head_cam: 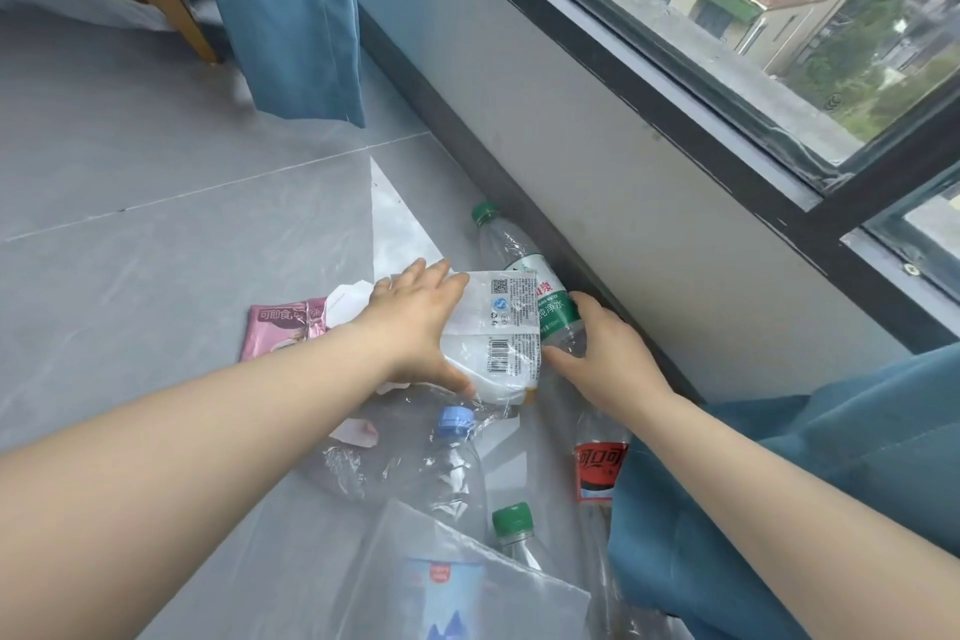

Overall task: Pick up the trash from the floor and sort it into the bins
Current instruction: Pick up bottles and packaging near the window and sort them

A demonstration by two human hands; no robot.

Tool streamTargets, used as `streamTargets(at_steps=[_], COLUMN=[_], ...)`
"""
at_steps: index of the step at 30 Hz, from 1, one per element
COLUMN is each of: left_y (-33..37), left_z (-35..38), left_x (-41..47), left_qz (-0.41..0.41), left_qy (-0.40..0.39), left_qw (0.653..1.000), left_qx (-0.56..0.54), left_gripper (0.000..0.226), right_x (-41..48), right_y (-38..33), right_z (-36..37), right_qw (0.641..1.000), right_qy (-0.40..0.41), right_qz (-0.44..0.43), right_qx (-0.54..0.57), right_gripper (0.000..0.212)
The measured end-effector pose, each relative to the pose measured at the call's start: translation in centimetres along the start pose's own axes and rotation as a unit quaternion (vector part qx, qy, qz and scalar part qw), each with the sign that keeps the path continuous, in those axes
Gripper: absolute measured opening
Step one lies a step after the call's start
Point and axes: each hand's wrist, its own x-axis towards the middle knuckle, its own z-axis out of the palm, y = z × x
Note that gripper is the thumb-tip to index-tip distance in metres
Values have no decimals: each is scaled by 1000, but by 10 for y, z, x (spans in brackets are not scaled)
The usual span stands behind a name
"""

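White packet [493, 333] overlaps green-label bottle [553, 299]; curtain [779, 483] partly covers cola bottle [600, 470].

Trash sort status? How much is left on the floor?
Done: nothing provable, no bins in view. In hand: left hand grips a white wrapper; right hand grips the green-label bottle. Left: pink sachet, blue-capped bottle, cola bottle, green-capped bottle and clear plastic film lie on the floor. Looks early.
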Motion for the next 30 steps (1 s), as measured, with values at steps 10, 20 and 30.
streamTargets(at_steps=[10, 20, 30], left_y=[-13, -20, -19], left_z=[10, 12, 0], left_x=[-8, -32, -59], left_qz=[-25, -115, -98], left_qy=[26, -26, -107], left_qw=[997, 979, 986], left_qx=[74, -166, -83], left_gripper=[76, 82, 110], right_x=[-4, -16, -26], right_y=[-1, -4, -6], right_z=[4, 3, 3], right_qw=[999, 999, 998], right_qy=[-8, -19, -30], right_qz=[-8, 16, 42], right_qx=[-31, -37, -39], right_gripper=[66, 57, 59])
